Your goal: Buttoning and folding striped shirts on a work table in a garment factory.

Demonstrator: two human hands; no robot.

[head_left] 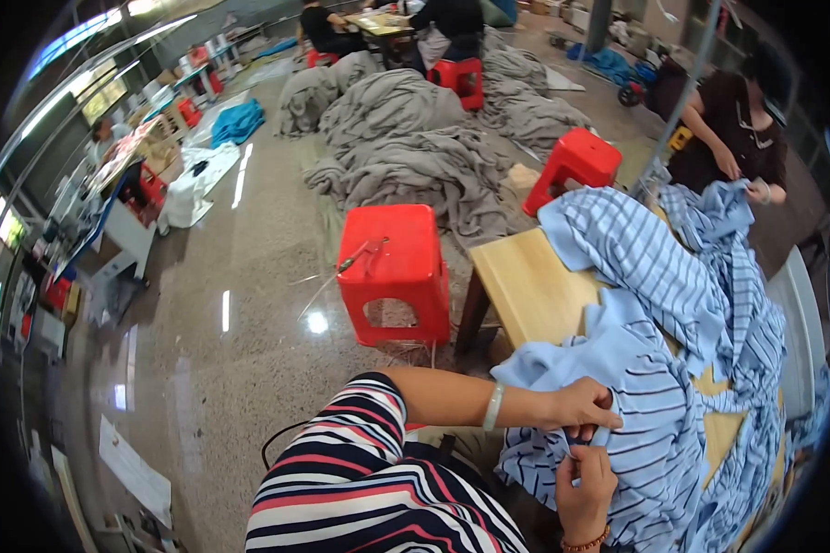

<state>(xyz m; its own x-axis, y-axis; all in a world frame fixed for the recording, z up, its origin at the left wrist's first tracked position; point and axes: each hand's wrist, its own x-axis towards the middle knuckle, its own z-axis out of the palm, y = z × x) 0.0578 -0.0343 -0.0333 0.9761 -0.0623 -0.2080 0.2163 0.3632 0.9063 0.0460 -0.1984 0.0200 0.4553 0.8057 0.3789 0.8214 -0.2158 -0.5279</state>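
A light blue knit cloth with dark stripes [650, 405] lies bunched over the near side of a wooden table and hangs off its front edge. My left hand [581, 405], its wrist in a pale green bangle, is closed on a fold of this cloth, fingers bent down. Just below it my right hand [586, 488], with a beaded bracelet, pinches the same cloth between thumb and fingers. The two hands are close together. A small dark gap shows between them, and what exactly the fingertips hold there is partly hidden.
More striped blue cloth [632, 244] covers the wooden table [535, 286]. Across it, a person in dark clothes [710, 138] handles cloth. Red stools [392, 240] stand beside the table, one with an air gun [364, 253] on it. Grey cloth heaps [406, 138] lie beyond.
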